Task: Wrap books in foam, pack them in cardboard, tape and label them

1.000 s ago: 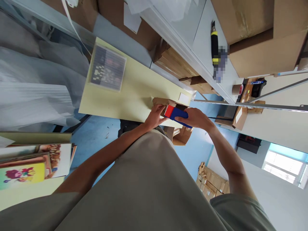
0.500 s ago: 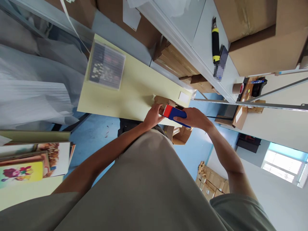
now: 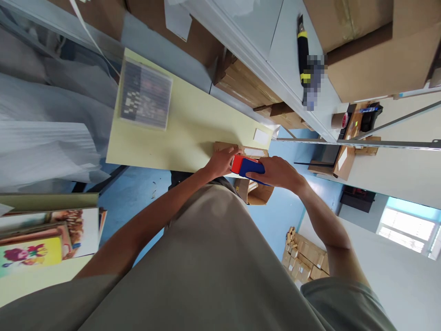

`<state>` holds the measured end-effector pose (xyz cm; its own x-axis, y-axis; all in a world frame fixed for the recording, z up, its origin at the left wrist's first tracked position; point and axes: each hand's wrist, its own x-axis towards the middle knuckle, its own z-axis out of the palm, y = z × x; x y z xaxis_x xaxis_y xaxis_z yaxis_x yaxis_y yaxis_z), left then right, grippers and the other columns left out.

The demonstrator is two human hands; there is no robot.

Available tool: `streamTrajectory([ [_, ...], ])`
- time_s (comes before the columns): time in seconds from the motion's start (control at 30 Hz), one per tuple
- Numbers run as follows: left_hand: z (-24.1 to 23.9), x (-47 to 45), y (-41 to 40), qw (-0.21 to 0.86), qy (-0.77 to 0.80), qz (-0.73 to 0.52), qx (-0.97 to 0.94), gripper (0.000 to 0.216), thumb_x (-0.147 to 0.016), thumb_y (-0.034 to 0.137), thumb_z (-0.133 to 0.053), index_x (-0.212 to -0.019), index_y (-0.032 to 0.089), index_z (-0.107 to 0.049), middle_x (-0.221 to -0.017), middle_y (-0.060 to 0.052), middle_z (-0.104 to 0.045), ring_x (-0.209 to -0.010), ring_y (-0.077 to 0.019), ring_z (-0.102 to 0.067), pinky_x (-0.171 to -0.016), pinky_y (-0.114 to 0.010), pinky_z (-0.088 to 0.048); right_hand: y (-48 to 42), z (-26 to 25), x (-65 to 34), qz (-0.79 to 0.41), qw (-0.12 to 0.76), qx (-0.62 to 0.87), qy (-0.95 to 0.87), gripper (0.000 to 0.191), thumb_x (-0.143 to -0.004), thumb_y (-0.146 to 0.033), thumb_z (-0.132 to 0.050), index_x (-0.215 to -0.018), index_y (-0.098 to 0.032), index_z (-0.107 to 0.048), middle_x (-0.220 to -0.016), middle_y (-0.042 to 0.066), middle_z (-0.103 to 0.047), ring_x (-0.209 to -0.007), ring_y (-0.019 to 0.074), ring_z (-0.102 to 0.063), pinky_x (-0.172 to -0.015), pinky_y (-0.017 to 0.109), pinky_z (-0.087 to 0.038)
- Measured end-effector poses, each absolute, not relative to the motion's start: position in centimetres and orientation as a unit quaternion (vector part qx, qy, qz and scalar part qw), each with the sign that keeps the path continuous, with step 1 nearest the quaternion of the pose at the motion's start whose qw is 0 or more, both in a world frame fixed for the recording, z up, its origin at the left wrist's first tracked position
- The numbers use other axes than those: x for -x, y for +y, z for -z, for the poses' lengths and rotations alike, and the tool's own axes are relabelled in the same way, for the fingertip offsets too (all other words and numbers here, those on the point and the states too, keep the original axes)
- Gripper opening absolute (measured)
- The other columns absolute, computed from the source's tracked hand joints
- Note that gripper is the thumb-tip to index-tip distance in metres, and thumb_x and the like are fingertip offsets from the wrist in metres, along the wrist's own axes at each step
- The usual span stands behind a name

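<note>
The blue part of a red-and-blue item (image 3: 254, 167) is gripped by the right hand (image 3: 278, 173) at the near edge of the desk (image 3: 189, 124). The red end is met by the bent fingers of the left hand (image 3: 220, 162); whether they grip cannot be told. A cardboard box (image 3: 222, 146) is partly hidden behind. A stretch of desk is left toward a flat plastic case (image 3: 146, 95). The far edge is bordered by cartons (image 3: 248, 83). Print on the box's pale label (image 3: 254, 152) cannot be made out.
</note>
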<state>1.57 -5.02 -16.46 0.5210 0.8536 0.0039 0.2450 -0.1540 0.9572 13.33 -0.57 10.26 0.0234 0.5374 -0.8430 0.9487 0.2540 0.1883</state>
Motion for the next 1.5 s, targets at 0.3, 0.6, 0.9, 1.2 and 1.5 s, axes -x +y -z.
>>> streamTrajectory([
  [0.3, 17.4, -2.2, -5.4, 0.511, 0.441, -0.278, -0.683, 0.05, -0.085, 0.019, -0.08, -0.134, 0.024, -0.072, -0.128, -0.013, -0.079, -0.116, -0.0346, -0.076, -0.096, -0.041, -0.059, -0.5, -9.1, -15.7, 0.216, 0.458, -0.558, 0.657, 0.059, -0.105, -0.077, -0.061, -0.101, -0.019, -0.074, -0.097, 0.015, -0.08, -0.087, 0.0286, -0.073, -0.066, 0.034, -0.038],
  [0.6, 17.5, -1.4, -5.8, 0.529, 0.444, -0.261, -0.674, 0.056, -0.086, 0.028, -0.091, -0.138, 0.027, -0.069, -0.139, -0.011, -0.077, -0.123, -0.0337, -0.075, -0.101, -0.04, -0.058, 1.7, -6.7, -19.3, 0.241, 0.486, -0.557, 0.629, 0.061, -0.101, -0.079, -0.067, -0.099, -0.018, -0.077, -0.092, 0.015, -0.079, -0.084, 0.0286, -0.074, -0.069, 0.034, -0.043],
  [0.9, 17.7, -2.0, -7.4, 0.533, 0.478, -0.303, -0.629, 0.07, -0.089, 0.021, -0.086, -0.152, 0.024, -0.055, -0.115, -0.005, -0.075, -0.106, -0.0239, -0.076, -0.098, -0.035, -0.059, 2.0, -3.0, -21.3, 0.255, 0.464, -0.537, 0.657, 0.057, -0.104, -0.069, -0.072, -0.115, -0.014, -0.08, -0.116, 0.022, -0.084, -0.104, 0.0341, -0.08, -0.08, 0.034, -0.053],
  [1.2, 16.4, -6.3, -8.7, 0.474, 0.688, -0.329, -0.439, 0.026, -0.097, 0.043, -0.081, -0.105, 0.023, -0.067, -0.092, -0.003, -0.079, -0.086, -0.0201, -0.077, -0.085, -0.033, -0.06, 1.9, -1.0, -25.2, 0.274, 0.419, -0.495, 0.711, 0.063, -0.107, -0.067, -0.064, -0.13, -0.01, -0.08, -0.127, 0.025, -0.083, -0.119, 0.0389, -0.081, -0.093, 0.038, -0.06],
  [1.5, 15.4, -10.3, -9.6, 0.337, 0.806, -0.33, -0.357, 0.022, -0.1, 0.042, -0.078, -0.108, 0.021, -0.078, -0.111, -0.008, -0.084, -0.094, -0.0216, -0.08, -0.092, -0.034, -0.061, 1.9, 0.3, -27.6, 0.332, 0.333, -0.471, 0.746, 0.059, -0.108, -0.062, -0.063, -0.128, -0.01, -0.081, -0.125, 0.025, -0.083, -0.117, 0.0383, -0.08, -0.097, 0.042, -0.059],
])
